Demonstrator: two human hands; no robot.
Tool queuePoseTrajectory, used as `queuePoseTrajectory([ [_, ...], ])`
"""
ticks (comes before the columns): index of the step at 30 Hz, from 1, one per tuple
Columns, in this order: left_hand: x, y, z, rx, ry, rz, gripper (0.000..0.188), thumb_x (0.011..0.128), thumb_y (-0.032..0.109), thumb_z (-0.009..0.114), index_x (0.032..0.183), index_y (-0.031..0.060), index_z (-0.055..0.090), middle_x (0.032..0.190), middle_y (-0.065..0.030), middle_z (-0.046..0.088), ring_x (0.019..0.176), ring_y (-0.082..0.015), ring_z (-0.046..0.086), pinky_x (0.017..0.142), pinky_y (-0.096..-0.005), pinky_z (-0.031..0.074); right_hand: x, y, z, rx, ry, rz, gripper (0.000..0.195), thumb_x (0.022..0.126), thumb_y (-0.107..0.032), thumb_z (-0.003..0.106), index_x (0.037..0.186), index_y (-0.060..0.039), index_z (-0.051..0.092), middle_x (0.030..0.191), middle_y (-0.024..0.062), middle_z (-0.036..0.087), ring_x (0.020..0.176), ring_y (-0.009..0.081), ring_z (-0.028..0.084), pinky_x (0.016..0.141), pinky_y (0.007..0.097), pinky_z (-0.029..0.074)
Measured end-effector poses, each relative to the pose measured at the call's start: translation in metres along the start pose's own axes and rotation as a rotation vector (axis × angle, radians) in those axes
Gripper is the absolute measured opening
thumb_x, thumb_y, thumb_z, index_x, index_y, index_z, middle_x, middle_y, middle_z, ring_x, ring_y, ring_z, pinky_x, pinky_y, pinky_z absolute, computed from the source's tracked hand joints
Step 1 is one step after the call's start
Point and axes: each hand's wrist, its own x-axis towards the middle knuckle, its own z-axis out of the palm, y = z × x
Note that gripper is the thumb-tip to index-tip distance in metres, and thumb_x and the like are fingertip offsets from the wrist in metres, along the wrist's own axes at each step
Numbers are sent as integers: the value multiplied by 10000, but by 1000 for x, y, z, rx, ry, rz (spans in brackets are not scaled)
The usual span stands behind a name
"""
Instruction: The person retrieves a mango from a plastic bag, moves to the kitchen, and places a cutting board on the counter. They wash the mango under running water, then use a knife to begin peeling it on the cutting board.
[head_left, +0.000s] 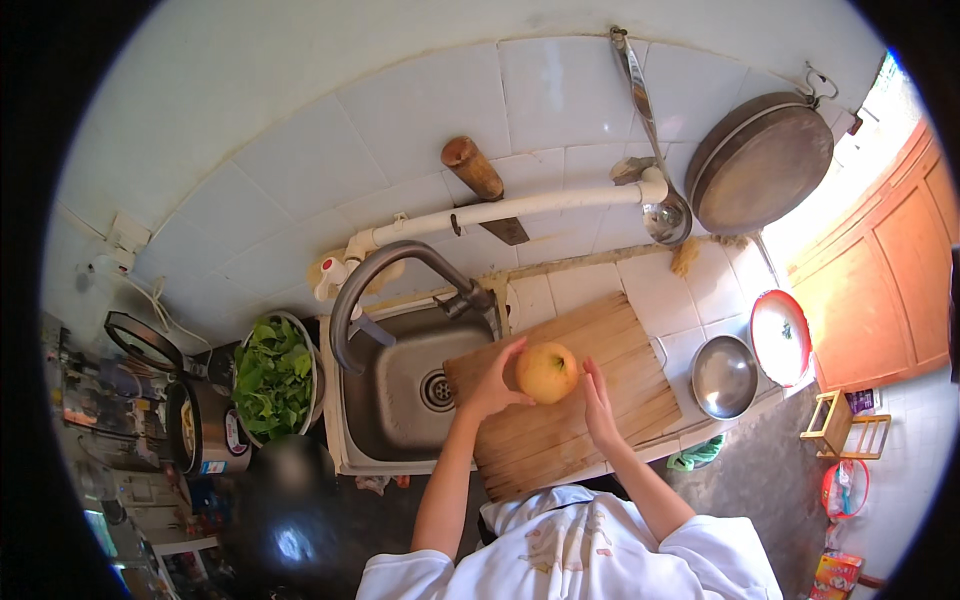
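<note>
A round yellow fruit (547, 373), like an apple with a dark stem hollow facing up, is held above the wooden cutting board (555, 450). My left hand (493, 386) curls its fingers and thumb around the fruit's left side. On the other side, my right hand (598, 405) is held upright with its fingers extended, close by the fruit and holding nothing. The board lies at a slant, its left corner overhanging the stainless steel sink (390, 420). A curved grey faucet (390, 255) arches over the basin.
Leafy greens (274, 375) fill a bowl left of the sink, near a rice cooker (206, 435). A metal bowl (724, 376) and red-rimmed basin (781, 337) stand right. A cleaver (480, 176) sits behind the pipe (517, 211); a ladle (667, 217) and pan (765, 165) hang nearby.
</note>
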Motion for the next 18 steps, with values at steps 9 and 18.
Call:
queuePoseTrajectory([
  [9,-30,8,25,-105,47,-104,1090,474,149,874,1373,93,261,1364,-115,275,1273,-287,277,1062,-386,247,3,-16,-10,-204,-365,-237,706,781,-229,694,1364,-62,331,1337,173,299,1258,287,297,1021,380,300],
  [18,-36,33,44,443,458,-133,1127,488,211,877,1361,64,179,1237,-168,422,1172,-292,420,997,-352,344,18,-32,-15,-465,-381,-121,574,846,-265,608,1335,-74,377,1218,191,441,1087,292,496,905,354,414],
])
